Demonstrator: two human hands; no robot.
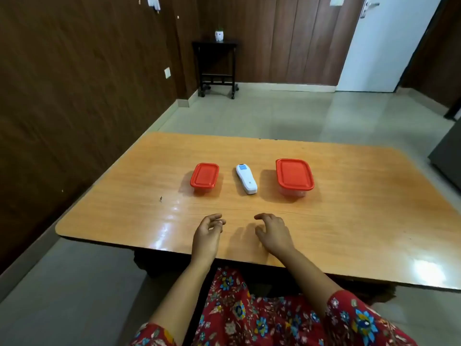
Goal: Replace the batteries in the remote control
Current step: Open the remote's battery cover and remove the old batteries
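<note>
head view is looking down on a glossy orange-brown wooden table [349, 221] with rounded corners. a slim white plastic remote control [246, 178] is lying flat near the middle of it, its small pale blue screen end pointing away from the person; a small dark square mark is showing on its body, too blurred to read, and no brand or writing is legible anywhere. a small clear plastic box with a red rectangular lid [204, 178] is sitting just left of the remote, apart from it, and a larger clear plastic box with a red rectangular lid [294, 176] is sitting to its right, also apart. both lids are closed on.

the left hand [207, 236] is hovering over the near edge of the table, fingers loosely curled and slightly parted, gripping nothing. the right hand [273, 233] is hovering beside it, fingers bent and spread, also empty. both are well short of the remote. red floral sleeves [354, 318] are covering the upper arms.
</note>
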